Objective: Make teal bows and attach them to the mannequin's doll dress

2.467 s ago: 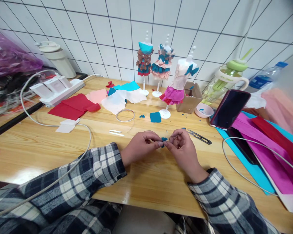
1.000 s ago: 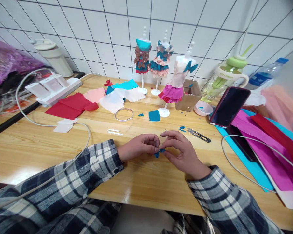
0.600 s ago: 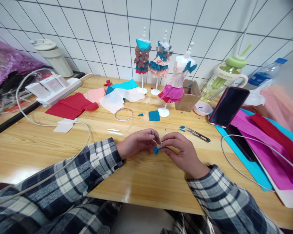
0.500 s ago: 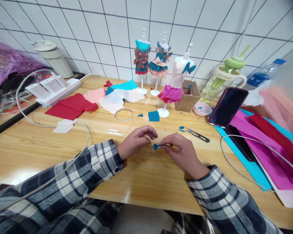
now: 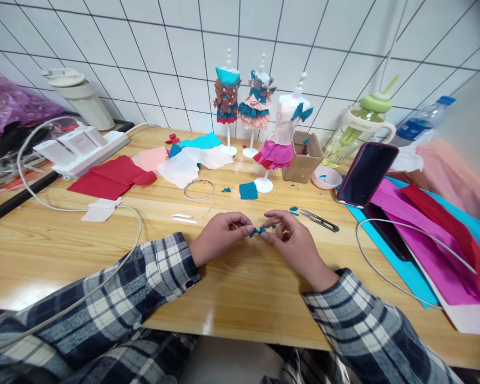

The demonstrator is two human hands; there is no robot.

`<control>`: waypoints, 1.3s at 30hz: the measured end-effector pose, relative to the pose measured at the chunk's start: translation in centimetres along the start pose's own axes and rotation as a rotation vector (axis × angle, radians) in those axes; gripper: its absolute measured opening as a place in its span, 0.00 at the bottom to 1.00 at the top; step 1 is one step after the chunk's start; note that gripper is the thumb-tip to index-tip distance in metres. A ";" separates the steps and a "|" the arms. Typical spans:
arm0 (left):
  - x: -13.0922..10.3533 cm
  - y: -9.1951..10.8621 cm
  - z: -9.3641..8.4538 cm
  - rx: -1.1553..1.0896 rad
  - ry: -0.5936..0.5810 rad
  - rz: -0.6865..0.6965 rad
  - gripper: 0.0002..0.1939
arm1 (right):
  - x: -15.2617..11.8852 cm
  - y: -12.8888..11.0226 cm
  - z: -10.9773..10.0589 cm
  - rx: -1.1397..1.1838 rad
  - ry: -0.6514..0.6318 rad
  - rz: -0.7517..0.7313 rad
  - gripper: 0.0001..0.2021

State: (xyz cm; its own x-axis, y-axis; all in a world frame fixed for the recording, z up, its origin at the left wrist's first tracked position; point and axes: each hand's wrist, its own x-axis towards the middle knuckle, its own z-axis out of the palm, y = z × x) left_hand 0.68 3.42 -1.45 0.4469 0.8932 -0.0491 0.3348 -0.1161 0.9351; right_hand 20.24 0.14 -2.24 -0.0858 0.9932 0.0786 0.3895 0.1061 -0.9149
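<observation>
A small teal paper bow (image 5: 257, 231) is stretched between my two hands above the wooden table (image 5: 240, 298). My left hand (image 5: 228, 232) pinches its left end between thumb and fingers. At its right end, my right hand (image 5: 290, 234) grips it with the thumb and a finger, the index finger raised. Beyond the hands lie a teal paper square (image 5: 248, 191), teal scraps (image 5: 294, 210) and thread snips (image 5: 320, 220). Three small dress forms (image 5: 226, 96) in paper dresses stand near the wall; the right one (image 5: 285, 122) carries a teal bow at its shoulder.
Red paper (image 5: 112, 177), a wire ring (image 5: 199, 190) and a power strip (image 5: 92, 154) lie left. To the right are a propped phone (image 5: 368, 173), a pink bowl (image 5: 326, 177), a cardboard box (image 5: 304, 160), coloured sheets (image 5: 436, 245) and a looping white cable (image 5: 378, 277).
My left hand has closed on the left end of the teal piece, which was only in my right hand. The piece now spreads between both hands. The view has shifted slightly.
</observation>
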 end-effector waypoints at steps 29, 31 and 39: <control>0.3 -0.4 0.6 0.047 -0.102 0.092 0.10 | 0.0 -0.3 0.6 0.208 -0.069 0.028 0.13; 0.3 -0.3 0.7 0.105 -0.115 0.138 0.09 | 0.1 -0.2 0.6 0.126 -0.032 0.005 0.10; -0.3 0.3 0.6 0.362 -0.058 0.201 0.15 | 0.2 0.2 0.6 0.046 0.004 0.019 0.09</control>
State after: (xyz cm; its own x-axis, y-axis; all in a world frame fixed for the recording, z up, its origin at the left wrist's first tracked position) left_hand 1.15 2.84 -1.42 0.5755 0.8126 0.0922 0.5015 -0.4398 0.7451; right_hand 19.75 0.31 -2.63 -0.0754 0.9952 0.0625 0.3483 0.0850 -0.9335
